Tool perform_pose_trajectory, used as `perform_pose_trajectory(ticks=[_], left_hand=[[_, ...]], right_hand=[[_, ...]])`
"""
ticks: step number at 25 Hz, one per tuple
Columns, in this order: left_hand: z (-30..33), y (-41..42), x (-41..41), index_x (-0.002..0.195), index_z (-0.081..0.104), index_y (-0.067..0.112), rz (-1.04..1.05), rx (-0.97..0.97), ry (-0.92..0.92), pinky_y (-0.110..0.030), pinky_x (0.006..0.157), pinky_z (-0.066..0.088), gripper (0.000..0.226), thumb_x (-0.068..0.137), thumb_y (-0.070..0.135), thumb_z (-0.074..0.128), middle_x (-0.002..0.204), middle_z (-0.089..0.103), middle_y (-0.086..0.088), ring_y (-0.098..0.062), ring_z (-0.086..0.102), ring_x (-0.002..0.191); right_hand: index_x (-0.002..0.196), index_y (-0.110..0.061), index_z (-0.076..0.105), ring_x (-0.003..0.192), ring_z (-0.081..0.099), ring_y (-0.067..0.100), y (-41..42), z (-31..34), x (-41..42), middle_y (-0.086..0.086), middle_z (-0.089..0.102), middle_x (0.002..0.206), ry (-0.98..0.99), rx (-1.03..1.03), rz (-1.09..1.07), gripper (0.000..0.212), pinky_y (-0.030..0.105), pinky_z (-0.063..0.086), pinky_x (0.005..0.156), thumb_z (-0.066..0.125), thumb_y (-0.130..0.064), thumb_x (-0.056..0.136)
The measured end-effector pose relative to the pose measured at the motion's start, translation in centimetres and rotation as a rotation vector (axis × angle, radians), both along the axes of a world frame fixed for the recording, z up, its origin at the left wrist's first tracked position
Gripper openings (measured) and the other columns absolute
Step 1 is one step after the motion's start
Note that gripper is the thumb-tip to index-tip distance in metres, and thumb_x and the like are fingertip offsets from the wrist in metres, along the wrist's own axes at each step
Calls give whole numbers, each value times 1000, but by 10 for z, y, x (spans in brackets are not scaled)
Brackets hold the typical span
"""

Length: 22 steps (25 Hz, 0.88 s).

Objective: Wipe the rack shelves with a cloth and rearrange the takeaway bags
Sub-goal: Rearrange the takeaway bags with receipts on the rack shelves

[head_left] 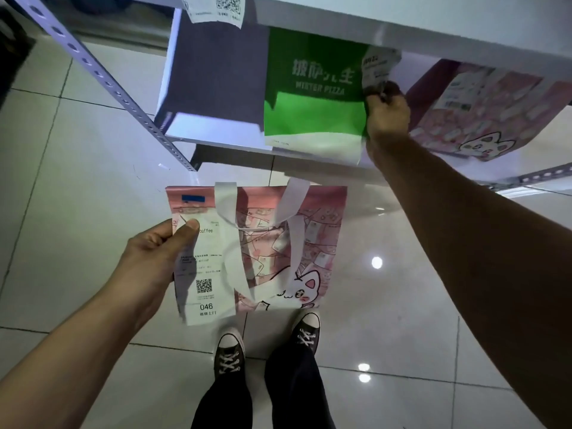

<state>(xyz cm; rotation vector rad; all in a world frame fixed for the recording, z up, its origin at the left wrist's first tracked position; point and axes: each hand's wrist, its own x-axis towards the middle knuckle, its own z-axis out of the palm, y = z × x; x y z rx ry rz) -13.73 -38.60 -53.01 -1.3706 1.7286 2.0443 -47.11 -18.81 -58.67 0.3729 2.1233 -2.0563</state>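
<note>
Left hand (154, 252) was closed on the pink bag (278, 243), thumb pinching the receipt (205, 267) at the bag's upper left corner, fingers behind. Bag hung free over the floor (77, 150), near side of the rack, clear of the shelf (309, 150). Its handles (294, 212) flopped loose down the front. Wide axis ran left-right, face toward the camera.

Right hand (387, 113) was up on the shelf, fingers curled onto the right edge of the green bag (312, 119), just by its receipt (377, 69). Looked like a closed grasp on that edge, but the fingertips were partly hidden, so how firm was unclear.

On the shelf, left to right: dark bag (216, 75), green bag, then a second pink bag (483, 109) far right. Green bag touched or overlapped the dark one; gap between green and second pink bag was where the right hand sat.

Key relation: the held pink bag lay below and nearer than the shelf, left of the right hand. Any slot for it was up and away from the left hand. Probably the right hand was shifting the green bag to open room. No cloth in view, so wiping could not be judged. Risk: loose handles could snag the shelf edge.
</note>
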Motion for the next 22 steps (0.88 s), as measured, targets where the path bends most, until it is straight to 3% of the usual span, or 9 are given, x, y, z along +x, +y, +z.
perform_pose_trajectory(ticks=[2,4,7,10,12,15,18,22], left_hand=[[-13,5,-11,104,77,20,-2,10,-5,-36,78,55,21,99,30,59,101,79,-7,-22,75,81],[-27,10,-21,105,77,20,8,18,-9,-38,80,55,22,99,30,59,102,79,-7,-23,76,83],[-39,16,-33,102,77,18,28,25,-14,-41,83,56,21,98,29,60,102,79,-9,-23,75,82],[-42,22,-42,98,77,17,47,21,-28,-40,82,55,19,98,28,61,99,79,-9,-20,74,77],[-41,23,-46,99,77,17,48,25,-30,-38,79,56,19,98,29,61,99,79,-8,-20,75,76],[-37,24,-50,100,76,18,45,20,-24,-32,68,58,19,98,29,61,99,79,-6,-19,75,75],[-31,24,-52,96,77,17,60,9,-22,-27,59,57,19,98,28,61,95,80,-6,-16,74,71],[-18,24,-53,98,75,16,85,0,-17,-29,68,56,18,99,25,60,96,79,-6,-16,73,73]], right_hand=[[114,7,60,105,64,42,2,-10,-29,25,65,110,-13,-137,-44,23,54,50,99,46,11,97],[111,5,63,107,67,36,11,-24,-47,22,68,109,-42,-142,-64,23,46,52,102,44,9,99],[94,-10,68,79,70,12,37,-58,-47,4,69,90,-41,103,-64,20,23,57,83,57,7,92],[89,-16,72,71,59,12,57,-79,-39,-5,64,79,-73,306,-3,14,28,49,69,62,-7,87],[81,-20,69,83,60,19,61,-82,-42,-4,64,82,-114,291,17,16,34,52,77,60,-8,86],[94,-20,67,99,65,30,57,-76,-46,8,65,97,-112,276,21,19,40,55,92,58,-4,90],[98,-17,64,93,62,27,55,-67,-38,6,64,94,-98,266,15,19,32,54,82,55,-2,90],[117,-14,63,93,55,18,62,-47,-15,4,58,102,-170,309,45,26,26,48,75,56,-6,93]])
